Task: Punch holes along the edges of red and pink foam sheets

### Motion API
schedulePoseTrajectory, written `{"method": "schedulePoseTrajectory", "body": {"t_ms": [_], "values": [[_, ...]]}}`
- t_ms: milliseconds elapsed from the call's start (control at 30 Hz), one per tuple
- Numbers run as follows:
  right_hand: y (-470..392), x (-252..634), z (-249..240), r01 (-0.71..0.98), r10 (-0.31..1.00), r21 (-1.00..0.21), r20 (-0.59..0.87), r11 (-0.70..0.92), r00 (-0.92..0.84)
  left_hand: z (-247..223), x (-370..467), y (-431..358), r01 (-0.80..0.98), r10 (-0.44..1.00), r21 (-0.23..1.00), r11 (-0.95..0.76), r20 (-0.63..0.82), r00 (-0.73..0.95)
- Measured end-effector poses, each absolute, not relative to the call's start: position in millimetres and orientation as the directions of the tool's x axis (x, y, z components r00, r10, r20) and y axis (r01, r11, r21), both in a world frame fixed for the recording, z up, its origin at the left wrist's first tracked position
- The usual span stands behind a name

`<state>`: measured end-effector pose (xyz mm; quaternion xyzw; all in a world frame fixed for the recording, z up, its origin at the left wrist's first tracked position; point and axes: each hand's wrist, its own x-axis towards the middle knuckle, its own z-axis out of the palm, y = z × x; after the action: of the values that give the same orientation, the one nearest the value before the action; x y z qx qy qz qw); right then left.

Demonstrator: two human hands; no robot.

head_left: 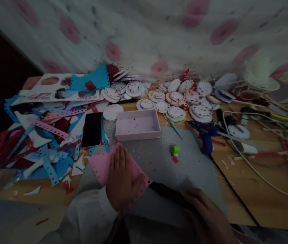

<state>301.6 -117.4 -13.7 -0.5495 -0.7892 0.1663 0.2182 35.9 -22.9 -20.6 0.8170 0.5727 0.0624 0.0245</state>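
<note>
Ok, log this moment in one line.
left hand: flat on pink sheet; right hand: holding dark-handled tool, tip at sheet's right corner; beyond sheet: pale box; left of box: phone; right of box: blue glue gun

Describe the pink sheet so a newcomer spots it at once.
On the grey mat, look on the wearer's side of the open box. The pink sheet lies under the left hand, one corner at the black tool. Unlike the narrow pink strip among the scraps, it is broad.
</note>
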Motion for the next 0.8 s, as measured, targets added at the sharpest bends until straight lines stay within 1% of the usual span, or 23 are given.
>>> {"method": "schedulePoseTrajectory", "body": {"t_ms": [67,267,467,700,800], "values": [[-114.7,300.0,-12.9,0.798,0.942,-0.500,0.168,0.335,-0.290,-20.6,35.8,-23.1,0.931,0.935,0.097,-0.352,0.083,0.345],[-117.4,309.0,-12.6,0.768,0.938,-0.548,0.103,0.332,-0.332,-22.8,35.4,-24.0,0.934,0.937,0.089,-0.345,0.085,0.338],[-120.9,310.0,-17.9,0.767,0.942,-0.552,0.124,0.325,-0.311,-23.3,35.7,-22.8,0.935,0.938,0.099,-0.342,0.101,0.332],[-122.7,310.5,-22.8,0.794,0.944,-0.512,0.141,0.328,-0.299,-21.3,36.3,-23.0,0.938,0.940,0.079,-0.339,0.072,0.333],[-121.1,314.0,-22.4,0.780,0.944,-0.536,0.131,0.324,-0.302,-20.6,37.0,-22.8,0.939,0.942,0.082,-0.333,0.068,0.328]]}}
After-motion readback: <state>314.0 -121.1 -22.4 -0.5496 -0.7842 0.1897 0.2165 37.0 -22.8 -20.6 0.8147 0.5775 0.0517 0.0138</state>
